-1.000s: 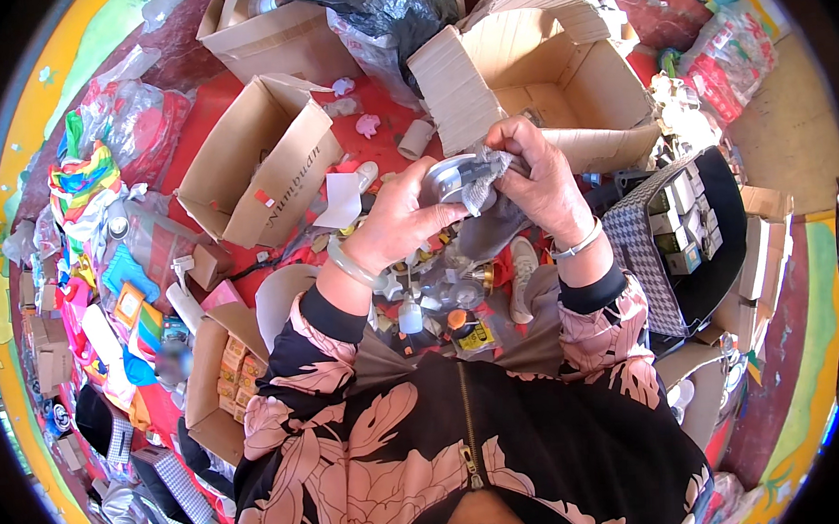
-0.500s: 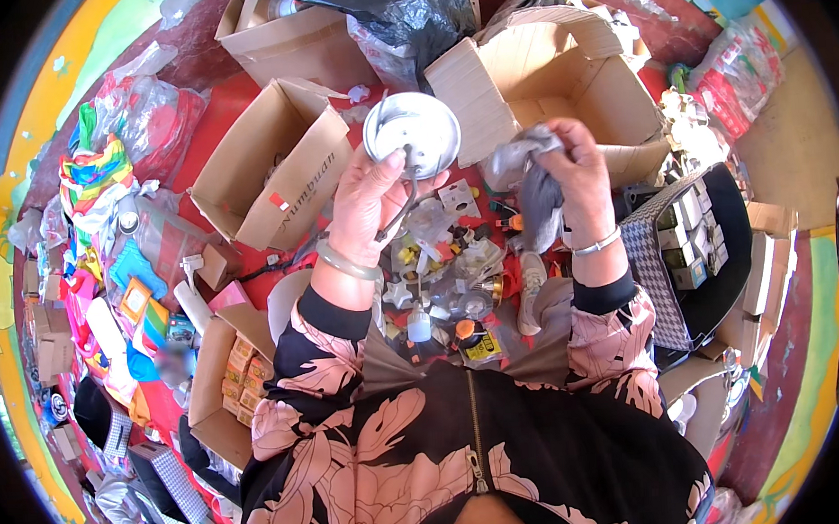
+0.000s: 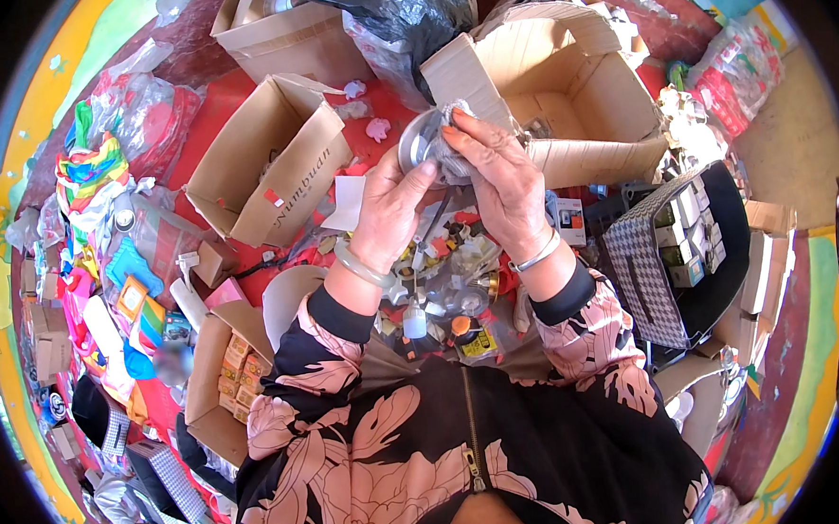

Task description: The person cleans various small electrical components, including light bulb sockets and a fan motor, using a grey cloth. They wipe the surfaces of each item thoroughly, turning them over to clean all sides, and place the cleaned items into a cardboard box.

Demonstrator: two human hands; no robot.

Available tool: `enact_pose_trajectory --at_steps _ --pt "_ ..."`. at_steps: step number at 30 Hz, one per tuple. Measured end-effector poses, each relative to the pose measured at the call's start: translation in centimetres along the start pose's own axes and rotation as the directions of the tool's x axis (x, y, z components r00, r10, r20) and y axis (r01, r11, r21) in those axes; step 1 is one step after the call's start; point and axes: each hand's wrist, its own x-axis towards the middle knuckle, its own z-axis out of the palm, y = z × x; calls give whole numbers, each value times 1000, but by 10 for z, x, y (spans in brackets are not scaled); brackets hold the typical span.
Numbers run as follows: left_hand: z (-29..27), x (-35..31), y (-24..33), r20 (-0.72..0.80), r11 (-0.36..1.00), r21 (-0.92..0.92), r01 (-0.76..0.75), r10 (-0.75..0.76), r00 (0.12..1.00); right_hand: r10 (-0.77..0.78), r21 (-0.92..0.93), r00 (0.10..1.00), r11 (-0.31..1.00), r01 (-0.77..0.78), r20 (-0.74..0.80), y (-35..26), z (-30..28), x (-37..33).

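Held up in front of me is a round, shallow metal disc [image 3: 414, 144], white and silvery, with a dark cord [image 3: 434, 221] trailing below it. My left hand [image 3: 386, 216] grips its near left edge, thumb on the front. A grey cloth [image 3: 452, 158] is bunched against the disc's right side, pressed there by the curled fingers of my right hand [image 3: 503, 184]. The cloth and fingers cover much of the disc's face. Below both hands, between my legs, lies a pile of small mixed parts [image 3: 448, 270], some in clear plastic.
Open cardboard boxes stand ahead, one at the left [image 3: 283, 188] and a larger one at the right [image 3: 590, 163]. A checkered bin [image 3: 633, 270] with small boxes sits on my right. Another carton [image 3: 203, 378] of small orange boxes and colourful fabrics [image 3: 97, 170] are on my left.
My right hand has moved left and brought the grey cloth onto the disc. The disc has tilted and shifted slightly right, held by my left hand.
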Motion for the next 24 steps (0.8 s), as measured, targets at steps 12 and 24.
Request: enact_pose_trajectory --at_steps 12,24 --pt "-5 15 22 1 884 -467 8 -8 1000 691 851 721 406 -334 -47 39 -31 -3" --pt "19 4 -7 -131 958 -287 19 -59 990 333 335 943 886 -321 21 10 32 -15"
